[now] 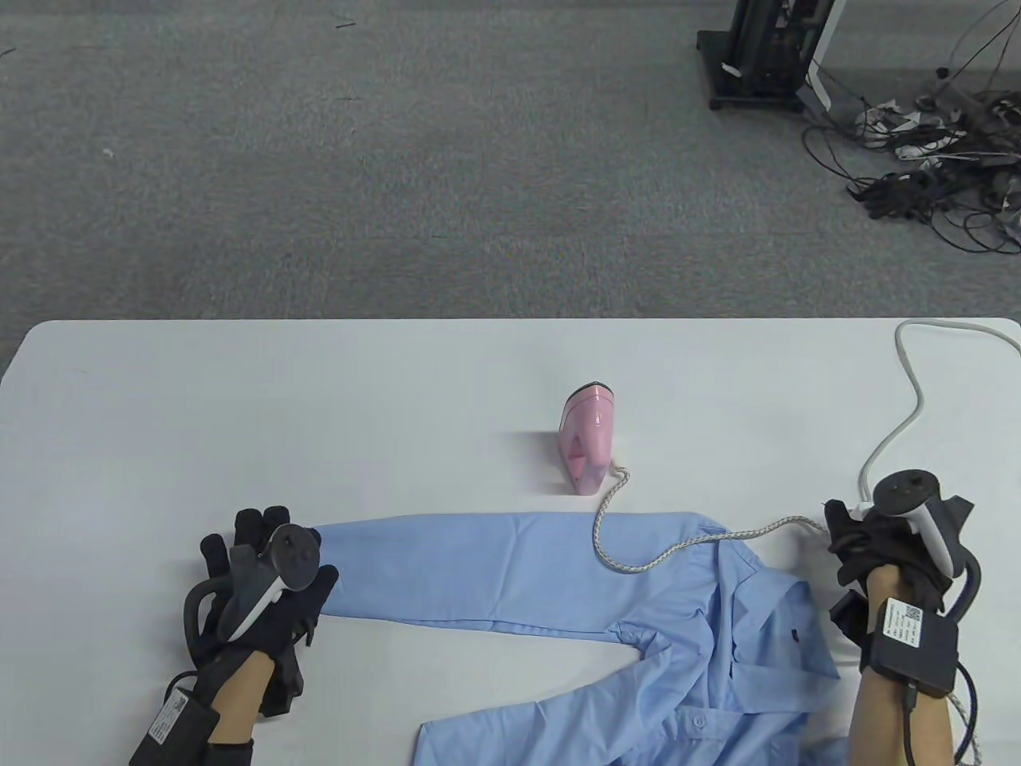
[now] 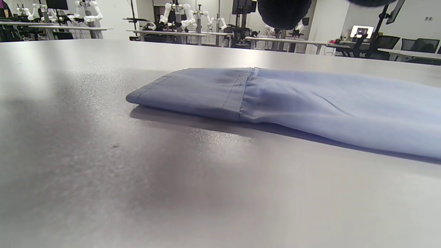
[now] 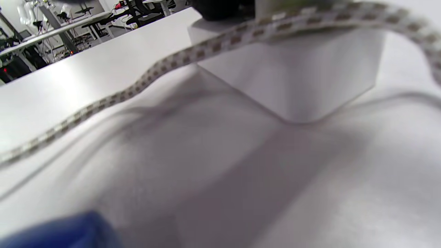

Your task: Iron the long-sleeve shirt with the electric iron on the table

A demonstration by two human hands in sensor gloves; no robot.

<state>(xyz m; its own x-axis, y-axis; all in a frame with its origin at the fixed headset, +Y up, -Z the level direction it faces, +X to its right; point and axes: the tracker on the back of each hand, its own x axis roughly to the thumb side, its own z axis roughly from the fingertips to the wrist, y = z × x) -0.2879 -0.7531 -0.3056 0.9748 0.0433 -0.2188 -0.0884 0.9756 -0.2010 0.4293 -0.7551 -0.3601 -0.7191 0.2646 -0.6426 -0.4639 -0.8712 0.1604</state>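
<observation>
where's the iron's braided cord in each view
Table view: the braided cord runs from the pink iron across the blue shirt to the right hand, lower right.
Left wrist view: not in it; only the sleeve cuff on the table.
Right wrist view: the cord crosses the upper frame, from the left edge to the top right.
Shared landmark: the white table.

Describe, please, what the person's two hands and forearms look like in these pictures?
Both the left hand and right hand wear black sensor gloves, each with a dark grey and white tracker strapped on its back. The forearms are bare. A black box with a white label sits at each wrist; a braided cable runs from the right one.
</observation>
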